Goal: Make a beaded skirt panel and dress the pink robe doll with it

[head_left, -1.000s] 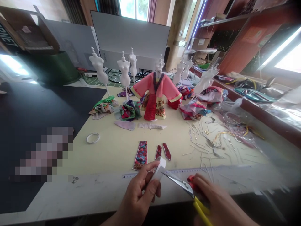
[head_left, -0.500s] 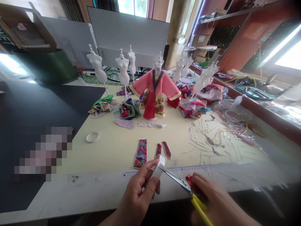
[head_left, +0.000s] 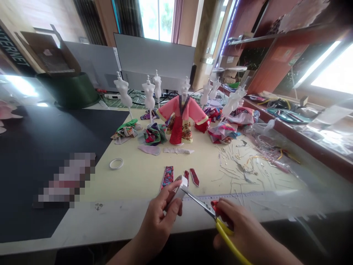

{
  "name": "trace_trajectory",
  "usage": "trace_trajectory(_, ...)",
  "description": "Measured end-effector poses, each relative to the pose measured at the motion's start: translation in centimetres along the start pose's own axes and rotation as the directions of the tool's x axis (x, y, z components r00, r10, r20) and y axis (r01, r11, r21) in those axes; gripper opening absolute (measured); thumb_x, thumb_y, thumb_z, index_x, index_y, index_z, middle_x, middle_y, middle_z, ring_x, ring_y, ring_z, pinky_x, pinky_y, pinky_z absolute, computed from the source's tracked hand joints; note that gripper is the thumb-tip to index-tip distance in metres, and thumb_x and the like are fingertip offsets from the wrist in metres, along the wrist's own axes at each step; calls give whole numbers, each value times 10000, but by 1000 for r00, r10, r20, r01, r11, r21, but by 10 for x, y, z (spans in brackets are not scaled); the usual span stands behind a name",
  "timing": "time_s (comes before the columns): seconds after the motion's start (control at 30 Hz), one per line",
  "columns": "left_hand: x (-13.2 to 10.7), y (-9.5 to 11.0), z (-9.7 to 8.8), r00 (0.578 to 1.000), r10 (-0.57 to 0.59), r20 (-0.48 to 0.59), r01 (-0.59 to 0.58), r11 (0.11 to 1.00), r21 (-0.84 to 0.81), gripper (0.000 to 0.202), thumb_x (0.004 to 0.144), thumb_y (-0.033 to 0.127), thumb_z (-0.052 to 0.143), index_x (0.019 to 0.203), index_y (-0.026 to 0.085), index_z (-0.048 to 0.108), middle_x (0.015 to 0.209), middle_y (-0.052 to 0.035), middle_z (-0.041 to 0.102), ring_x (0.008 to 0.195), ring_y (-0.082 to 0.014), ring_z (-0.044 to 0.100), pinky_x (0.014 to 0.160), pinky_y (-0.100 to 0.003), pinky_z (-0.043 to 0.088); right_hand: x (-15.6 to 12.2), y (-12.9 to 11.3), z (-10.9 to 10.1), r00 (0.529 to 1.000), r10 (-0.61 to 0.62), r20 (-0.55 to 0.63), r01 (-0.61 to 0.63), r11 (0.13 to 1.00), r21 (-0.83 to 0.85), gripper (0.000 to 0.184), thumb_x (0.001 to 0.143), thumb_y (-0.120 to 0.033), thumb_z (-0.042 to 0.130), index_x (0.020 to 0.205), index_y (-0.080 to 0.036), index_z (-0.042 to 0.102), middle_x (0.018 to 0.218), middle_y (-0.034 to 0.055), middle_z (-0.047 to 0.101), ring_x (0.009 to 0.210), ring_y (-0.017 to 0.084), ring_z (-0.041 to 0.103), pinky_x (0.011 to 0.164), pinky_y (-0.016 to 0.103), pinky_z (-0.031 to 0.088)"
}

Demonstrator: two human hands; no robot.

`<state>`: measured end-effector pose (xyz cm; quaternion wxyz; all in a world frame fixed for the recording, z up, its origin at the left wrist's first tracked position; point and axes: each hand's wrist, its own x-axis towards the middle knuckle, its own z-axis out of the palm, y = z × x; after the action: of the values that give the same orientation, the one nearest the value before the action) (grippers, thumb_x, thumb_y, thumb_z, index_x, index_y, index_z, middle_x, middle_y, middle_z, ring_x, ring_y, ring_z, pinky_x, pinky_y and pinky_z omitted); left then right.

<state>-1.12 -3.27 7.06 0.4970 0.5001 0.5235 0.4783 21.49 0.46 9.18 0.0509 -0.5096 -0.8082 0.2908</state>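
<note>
Cream-topped work table [head_left: 129, 184], with a black surface [head_left: 35, 184] along its left side and a window [head_left: 156, 18] beyond. Upright white dress forms [head_left: 149, 92] stand at the far end of the table, one wearing a pink robe with a red skirt [head_left: 180, 121]. Fabric bundles [head_left: 152, 135] lie around them. Scattered metal findings [head_left: 237, 162] and a clear plastic bag [head_left: 264, 138] lie to the right. A small white tape roll [head_left: 116, 163] sits left of centre.

Nearer the person are one floral embroidered strip [head_left: 167, 177] and two narrow red strips [head_left: 194, 177], all just beyond the left hand's fingertips. A ruler [head_left: 220, 197] runs along the near part of the table.

Left hand [head_left: 158, 213]: closed, thumb and fingers pinching a white strip [head_left: 179, 190] (material hard to tell: paper or stiff fabric), which projects from the hand's upper right. Right hand [head_left: 242, 232]: closed around the yellow-and-red handles of the scissors [head_left: 200, 203]. Blades point left, tips at the strip's edge, apparently touching it. Hands well apart from the dress forms.
</note>
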Motion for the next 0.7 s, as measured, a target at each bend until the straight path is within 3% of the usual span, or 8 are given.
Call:
trace_trajectory(0.3,34,4,-21,998,29,-50,-27,999,38,450,899,382,478,1288,155,474,789,-31,617,692,-139,563,632,-252,492,40,-6,-1,999,8,52,-9,1000,18,374,672,-474,705,676,-197,453,700,-20,535,594,116,414,526,247,268)
trace_trajectory(0.5,49,6,-39,999,10,-40,-8,998,69,446,894,366,478,1290,160,477,982,-77,651,755,-149,597,679,-265,516,64,-16,1,995,12,98,-21,996,92,305,685,-409,684,688,-192,470,681,-27,529,606,118,432,535,242,271)
trace_trajectory(0.7,57,-1,-51,998,8,-60,-1,994,107,454,901,362,457,1292,133,477,879,-66,644,699,-137,570,616,-232,481,81,-14,12,986,5,166,-33,986,163,257,724,-395,632,681,-191,484,638,-35,504,599,118,433,534,239,277)
